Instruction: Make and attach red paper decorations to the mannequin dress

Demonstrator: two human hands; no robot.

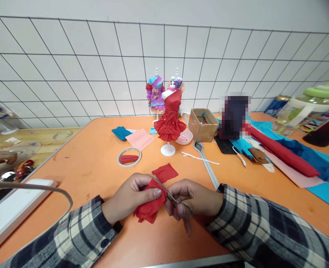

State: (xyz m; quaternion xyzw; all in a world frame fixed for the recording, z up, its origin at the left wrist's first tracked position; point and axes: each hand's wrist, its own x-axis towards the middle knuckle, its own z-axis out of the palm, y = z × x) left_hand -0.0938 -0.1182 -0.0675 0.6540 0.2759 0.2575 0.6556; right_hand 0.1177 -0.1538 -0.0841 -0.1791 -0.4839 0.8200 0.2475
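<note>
My left hand (135,195) pinches a folded piece of red crepe paper (149,204) over the front of the table. In my right hand (190,199) is a pair of scissors (171,197), its blades at the upper edge of that paper. My fingers partly hide the scissors' handles. Just beyond my hands lies a separate red paper piece (165,172). Behind it stands a small dress form (168,150) on a white round base, wearing a red ruffled dress (171,115).
A roll of tape (119,161) circles a rolled red piece. Pink paper (140,139), a cardboard box (203,128) and a pink bowl (184,137) stand farther back. Rolled coloured paper (284,150) lies right. Another person's hand (0,158) shows left, beyond a white power strip (16,208).
</note>
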